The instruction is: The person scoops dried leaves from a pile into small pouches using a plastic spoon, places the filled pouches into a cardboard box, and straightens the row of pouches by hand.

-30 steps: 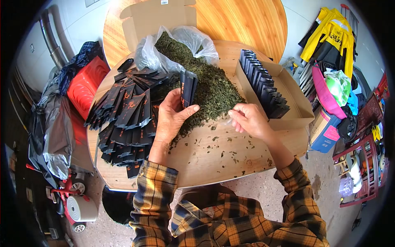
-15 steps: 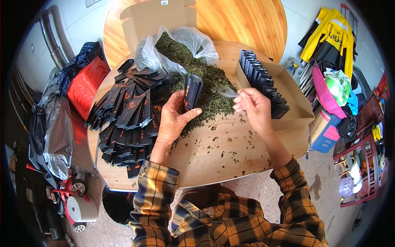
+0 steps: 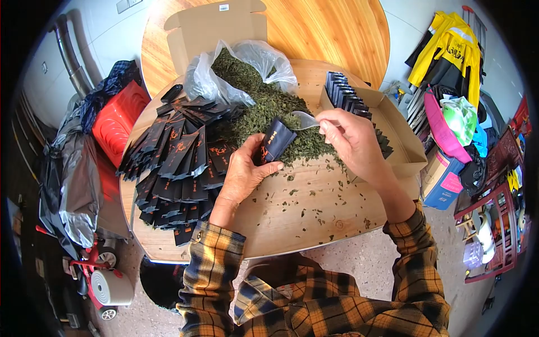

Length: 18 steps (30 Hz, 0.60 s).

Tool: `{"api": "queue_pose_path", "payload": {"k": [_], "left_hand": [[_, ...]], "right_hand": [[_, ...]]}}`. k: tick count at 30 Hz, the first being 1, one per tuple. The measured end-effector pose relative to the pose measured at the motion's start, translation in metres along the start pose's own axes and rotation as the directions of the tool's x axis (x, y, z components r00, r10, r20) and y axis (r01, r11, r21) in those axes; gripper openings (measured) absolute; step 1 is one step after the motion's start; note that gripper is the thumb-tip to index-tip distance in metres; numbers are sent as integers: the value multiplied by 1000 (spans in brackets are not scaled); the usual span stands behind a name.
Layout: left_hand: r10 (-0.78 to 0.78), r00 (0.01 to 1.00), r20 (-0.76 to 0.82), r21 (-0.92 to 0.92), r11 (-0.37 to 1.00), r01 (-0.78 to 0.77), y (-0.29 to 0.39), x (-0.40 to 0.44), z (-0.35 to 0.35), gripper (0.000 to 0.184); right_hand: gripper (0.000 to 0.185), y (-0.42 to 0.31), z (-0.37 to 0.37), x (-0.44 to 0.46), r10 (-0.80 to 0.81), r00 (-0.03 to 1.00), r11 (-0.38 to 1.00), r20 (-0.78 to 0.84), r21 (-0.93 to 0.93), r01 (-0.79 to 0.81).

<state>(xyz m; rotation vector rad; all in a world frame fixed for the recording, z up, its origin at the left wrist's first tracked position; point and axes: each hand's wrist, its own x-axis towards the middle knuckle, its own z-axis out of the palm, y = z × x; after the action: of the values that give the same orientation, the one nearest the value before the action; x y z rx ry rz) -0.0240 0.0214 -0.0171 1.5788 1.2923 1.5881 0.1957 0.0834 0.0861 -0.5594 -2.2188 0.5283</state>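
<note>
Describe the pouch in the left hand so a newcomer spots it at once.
On the table, find the leaf heap. At its near edge, the left hand holds the pouch, black with orange print. It alone is held; the others lie in the pile or stand in the box.

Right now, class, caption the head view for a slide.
Left hand holding a black printed packet, right hand a clear plastic spoon, at a heap of dried green leaves.

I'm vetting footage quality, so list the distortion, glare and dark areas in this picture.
Head view: strong fisheye distortion, with black corners. Head view: shiny highlights on the plastic bag and the red plastic item. Head view: deep shadow down the left edge, hiding detail.
</note>
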Motion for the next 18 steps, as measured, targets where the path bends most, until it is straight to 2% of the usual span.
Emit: {"api": "queue_pose_path", "payload": {"k": [1,3,4,6,8,11,13,14,15,16,17,18], "left_hand": [[1,1000,-1,28,1000,-1,0,0,0,60],[4,1000,-1,36,999,-4,-2,0,1,60],[8,1000,0,46,999,-8,-2,0,1,60],[2,1000,-3,67,998,-2,0,0,0,61],[-3,1000,-4,88,996,3,1,0,0,61],[-33,999,17,21,999,33,0,1,-1,59],[-16,1000,-13,-175,985,14,6,4,-2,54],[-61,998,-20,-244,968,54,10,3,-5,49],[-86,995,-53,-292,954,67,12,4,-8,49],[-112,990,-82,-339,937,78,13,5,-10,48],[-112,988,-108,-335,940,70,13,5,-12,48],[-113,988,-109,-335,940,71,13,6,-12,48]], "right_hand": [[11,0,1,1,0,1000,1000,2,0,0],[15,1,6,4,-353,935,905,21,-245,347],[15,-1,7,4,-352,936,906,20,-245,346],[22,-7,9,3,-463,872,760,159,-435,483],[25,-13,11,3,-471,862,740,189,-448,502],[21,-13,11,1,-481,868,746,122,-463,478],[15,-8,8,-3,-366,926,891,-97,-324,318],[7,-2,9,-9,-216,968,951,-130,-252,179],[7,4,9,-15,-217,968,951,-127,-250,180],[8,10,11,-22,7,1000,999,18,-47,-7],[10,18,14,-29,199,959,966,203,124,-227],[16,24,21,-33,212,940,956,266,143,-256]]}}
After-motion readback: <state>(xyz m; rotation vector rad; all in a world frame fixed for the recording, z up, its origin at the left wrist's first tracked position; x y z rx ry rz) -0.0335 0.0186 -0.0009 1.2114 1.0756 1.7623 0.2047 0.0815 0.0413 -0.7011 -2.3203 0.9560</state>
